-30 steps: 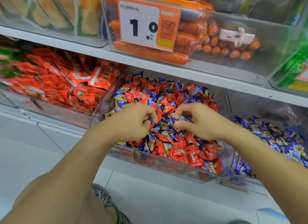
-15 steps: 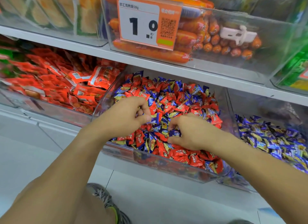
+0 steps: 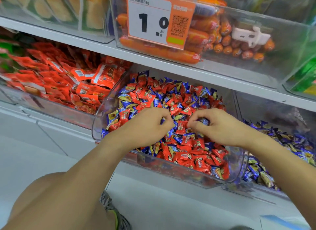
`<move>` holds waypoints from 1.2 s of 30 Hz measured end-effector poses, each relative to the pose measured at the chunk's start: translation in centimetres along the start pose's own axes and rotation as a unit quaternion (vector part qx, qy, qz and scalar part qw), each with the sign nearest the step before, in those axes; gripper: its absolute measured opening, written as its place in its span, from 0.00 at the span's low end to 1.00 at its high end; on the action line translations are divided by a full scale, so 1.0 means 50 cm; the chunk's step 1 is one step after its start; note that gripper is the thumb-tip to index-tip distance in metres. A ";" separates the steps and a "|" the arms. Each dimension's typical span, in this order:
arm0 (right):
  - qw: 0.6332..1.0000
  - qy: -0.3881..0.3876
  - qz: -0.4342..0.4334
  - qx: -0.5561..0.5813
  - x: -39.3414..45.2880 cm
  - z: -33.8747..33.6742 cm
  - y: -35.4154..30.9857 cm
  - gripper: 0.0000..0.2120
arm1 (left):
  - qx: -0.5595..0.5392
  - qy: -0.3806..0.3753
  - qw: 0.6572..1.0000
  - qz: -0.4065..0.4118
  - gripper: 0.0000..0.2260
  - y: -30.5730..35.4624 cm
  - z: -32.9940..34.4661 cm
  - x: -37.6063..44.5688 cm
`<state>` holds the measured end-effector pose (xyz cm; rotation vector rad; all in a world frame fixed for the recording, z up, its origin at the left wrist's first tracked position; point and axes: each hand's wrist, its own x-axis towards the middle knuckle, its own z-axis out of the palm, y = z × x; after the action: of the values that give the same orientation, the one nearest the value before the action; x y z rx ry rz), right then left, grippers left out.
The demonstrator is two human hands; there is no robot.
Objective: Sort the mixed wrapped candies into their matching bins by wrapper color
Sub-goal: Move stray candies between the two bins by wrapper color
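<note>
Both my hands are down in the clear mixed-candy bin (image 3: 239,168), which sits pulled forward on the lower shelf and is heaped with red-wrapped candies (image 3: 198,144) and blue-wrapped candies (image 3: 126,104) all jumbled together. My left hand (image 3: 145,127) is on the left half of the heap, its fingers (image 3: 166,121) curled in with the tips drawn together near a blue wrapper; I cannot tell for certain whether they have hold of it. My right hand (image 3: 220,127) is just beside it on the right half, thumb and fingers curled round a blue-wrapped candy (image 3: 205,121) that peeks out from the grip. Between the two sets of fingertips lies a red candy, untouched.

To the right, the neighbouring clear bin (image 3: 249,189) holds only blue and gold wrapped candies (image 3: 290,144). To the left, another bin (image 3: 51,108) is packed with larger red snack packets (image 3: 56,75).

On the shelf (image 3: 171,67) above stands a clear box of orange sausages (image 3: 196,36) with an orange and white price tag (image 3: 160,19) reading 1.0 clipped to its front. A white plastic clip (image 3: 248,36) sits on the same box further right. Green packaging (image 3: 306,75) shows at the far right edge.

Below, my knee (image 3: 59,204) fills the lower left of the view, with a grey shoe (image 3: 112,212) on the pale floor (image 3: 188,212) beside it.
</note>
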<state>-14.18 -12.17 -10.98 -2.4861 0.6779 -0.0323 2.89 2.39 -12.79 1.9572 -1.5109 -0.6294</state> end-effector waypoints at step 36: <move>0.954 -0.055 -0.033 -0.292 0.037 0.020 0.009 0.21 | 0.087 -0.035 0.993 -0.071 0.08 0.020 -0.006 0.040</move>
<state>-12.60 -12.89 -12.30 -3.0441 0.6207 0.3237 2.87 0.30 -11.90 2.2102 -1.5229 -0.6517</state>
